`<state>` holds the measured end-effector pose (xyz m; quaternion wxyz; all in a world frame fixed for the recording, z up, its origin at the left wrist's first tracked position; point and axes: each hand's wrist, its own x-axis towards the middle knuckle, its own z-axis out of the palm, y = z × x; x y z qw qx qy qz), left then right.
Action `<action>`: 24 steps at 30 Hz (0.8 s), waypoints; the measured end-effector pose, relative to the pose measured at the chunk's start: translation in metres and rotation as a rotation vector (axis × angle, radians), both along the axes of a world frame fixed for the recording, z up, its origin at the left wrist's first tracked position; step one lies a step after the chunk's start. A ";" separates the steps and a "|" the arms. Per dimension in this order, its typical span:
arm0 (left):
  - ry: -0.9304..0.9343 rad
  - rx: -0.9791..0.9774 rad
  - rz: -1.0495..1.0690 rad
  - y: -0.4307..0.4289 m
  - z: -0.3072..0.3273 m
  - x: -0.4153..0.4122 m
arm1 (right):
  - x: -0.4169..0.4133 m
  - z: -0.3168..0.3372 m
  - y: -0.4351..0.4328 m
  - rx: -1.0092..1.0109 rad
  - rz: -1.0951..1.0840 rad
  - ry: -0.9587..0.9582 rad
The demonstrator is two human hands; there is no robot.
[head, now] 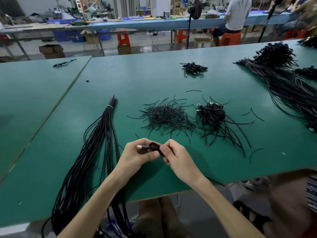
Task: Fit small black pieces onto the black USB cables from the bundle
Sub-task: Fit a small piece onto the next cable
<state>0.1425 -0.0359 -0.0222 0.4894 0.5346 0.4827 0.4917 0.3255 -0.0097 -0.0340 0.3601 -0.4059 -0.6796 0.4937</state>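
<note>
Fingers point(153, 156) on cable point(146, 147) above green workshop table point(137, 79)

Green-topped worktable point(171, 79), second green table point(34, 86) butted against its left edge. Glossy grey floor point(145, 47) behind. Long blue-covered bench point(154, 24) across the back; blue plastic crates point(61, 36) beneath, orange plastic stools point(123, 37) alongside, brown cardboard boxes point(51, 51) on the floor. Black pedestal fan point(194, 7). Light flat and even.
</note>
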 end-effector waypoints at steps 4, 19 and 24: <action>-0.043 -0.031 -0.049 0.002 0.000 -0.002 | 0.001 -0.002 0.002 -0.004 0.007 0.038; -0.042 0.073 -0.097 0.000 -0.005 -0.006 | 0.002 0.003 0.001 -0.090 0.026 0.119; -0.016 0.097 -0.092 -0.003 -0.004 -0.004 | 0.002 0.005 -0.001 -0.107 0.011 0.117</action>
